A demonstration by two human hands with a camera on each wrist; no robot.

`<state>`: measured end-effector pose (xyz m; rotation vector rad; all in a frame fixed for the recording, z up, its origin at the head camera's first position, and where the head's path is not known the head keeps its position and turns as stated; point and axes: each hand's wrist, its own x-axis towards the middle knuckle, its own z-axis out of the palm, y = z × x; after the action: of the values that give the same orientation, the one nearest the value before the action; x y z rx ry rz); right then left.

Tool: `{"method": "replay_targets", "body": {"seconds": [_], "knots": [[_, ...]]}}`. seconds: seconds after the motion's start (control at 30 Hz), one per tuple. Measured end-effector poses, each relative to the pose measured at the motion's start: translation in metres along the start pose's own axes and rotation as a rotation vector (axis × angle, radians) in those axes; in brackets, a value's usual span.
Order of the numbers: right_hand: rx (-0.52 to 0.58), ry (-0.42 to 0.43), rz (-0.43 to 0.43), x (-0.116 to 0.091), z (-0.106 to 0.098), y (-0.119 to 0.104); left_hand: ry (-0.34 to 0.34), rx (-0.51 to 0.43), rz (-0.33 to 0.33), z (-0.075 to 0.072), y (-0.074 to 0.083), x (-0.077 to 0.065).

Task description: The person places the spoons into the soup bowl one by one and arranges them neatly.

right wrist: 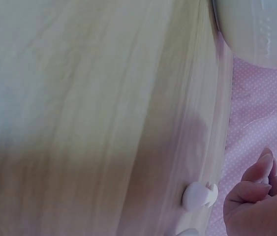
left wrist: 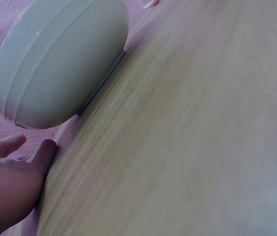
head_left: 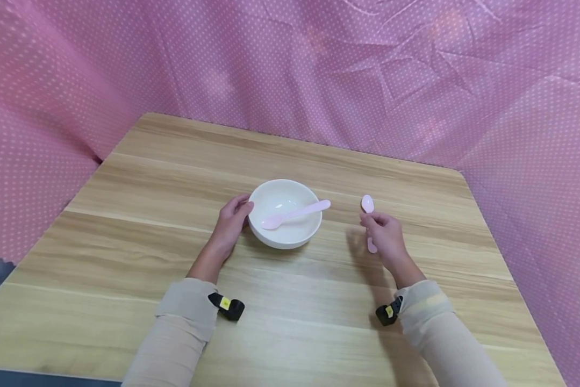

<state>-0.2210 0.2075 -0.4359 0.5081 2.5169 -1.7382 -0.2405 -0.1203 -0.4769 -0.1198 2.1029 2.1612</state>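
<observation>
One tabletop spoon, fore-and-aft, scoop forward

We see a round, glossy white bowl upright on the wood-grain tabletop, the left hand gripping its left rim. In it we find a pale pink, slender plastic-looking spoon, its head low inside at the left, its handle leaning across the right rim and poking past it. To the right, well apart, we spot a second pale pink spoon lying lengthwise, its middle hidden beneath the right hand.
</observation>
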Motion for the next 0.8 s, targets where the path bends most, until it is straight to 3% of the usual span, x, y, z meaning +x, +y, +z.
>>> {"method": "replay_targets", "body": {"seconds": [0.53, 0.8], "knots": [[-0.18, 0.041, -0.025, -0.003, -0.015, 0.011, 0.003, -0.008, 0.001, 0.0, -0.001, 0.0], [-0.168, 0.053, -0.029, -0.004, -0.023, 0.021, 0.003, -0.012, 0.005, 0.0, -0.001, 0.0]]}}
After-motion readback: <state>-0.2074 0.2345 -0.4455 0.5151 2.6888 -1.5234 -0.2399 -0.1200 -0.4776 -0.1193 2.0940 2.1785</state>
